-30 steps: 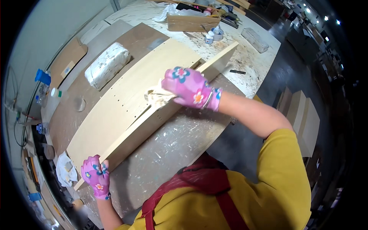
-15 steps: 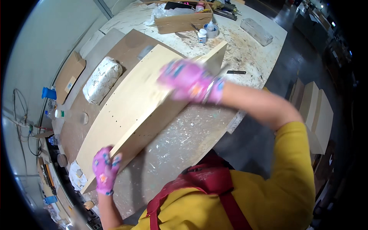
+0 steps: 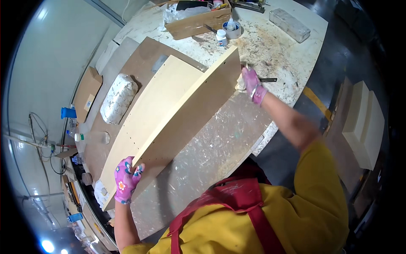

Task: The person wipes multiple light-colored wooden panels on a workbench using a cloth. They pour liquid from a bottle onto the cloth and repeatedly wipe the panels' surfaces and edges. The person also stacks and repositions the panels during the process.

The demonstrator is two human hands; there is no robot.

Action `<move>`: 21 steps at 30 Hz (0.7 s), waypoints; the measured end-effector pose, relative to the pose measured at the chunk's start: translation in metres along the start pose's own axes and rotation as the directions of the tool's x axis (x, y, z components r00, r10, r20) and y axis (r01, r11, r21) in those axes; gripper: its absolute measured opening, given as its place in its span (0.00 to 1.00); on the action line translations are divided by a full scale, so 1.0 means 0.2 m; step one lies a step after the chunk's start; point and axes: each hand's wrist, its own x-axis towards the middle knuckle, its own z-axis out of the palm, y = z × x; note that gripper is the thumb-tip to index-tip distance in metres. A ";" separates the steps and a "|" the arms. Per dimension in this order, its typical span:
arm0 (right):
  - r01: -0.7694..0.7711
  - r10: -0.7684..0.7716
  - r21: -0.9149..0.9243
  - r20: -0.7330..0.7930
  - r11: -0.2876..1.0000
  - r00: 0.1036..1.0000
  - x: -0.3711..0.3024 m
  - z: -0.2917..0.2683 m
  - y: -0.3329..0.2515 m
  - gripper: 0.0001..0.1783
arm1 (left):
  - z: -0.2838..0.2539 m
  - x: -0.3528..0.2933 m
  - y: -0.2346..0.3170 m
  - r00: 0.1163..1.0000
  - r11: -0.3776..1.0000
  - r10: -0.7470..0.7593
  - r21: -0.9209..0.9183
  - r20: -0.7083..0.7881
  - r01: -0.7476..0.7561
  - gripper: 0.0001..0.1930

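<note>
the left hand [image 3: 126, 180] in a flowered glove grips the near end of the pale wooden panel [image 3: 169, 114], which stands tilted on edge on the dusty surface [image 3: 220, 139]; the right hand [image 3: 252, 83] is closed on a pale cloth [image 3: 241, 84] at the panel's far end

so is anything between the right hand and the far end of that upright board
Nothing visible. The right hand is already at the far end of the upright board, apparently holding a pale cloth against its edge. The left hand grips the near end. The bottles and cardboard box sit farther back on the workbench.
</note>
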 end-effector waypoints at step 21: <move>0.013 0.004 0.621 -0.026 0.783 1.000 -0.13 -0.02 -0.12 0.10 | 0.05 0.00 -0.05 0.997 0.999 -0.014 -0.041 -0.071 0.011 0.18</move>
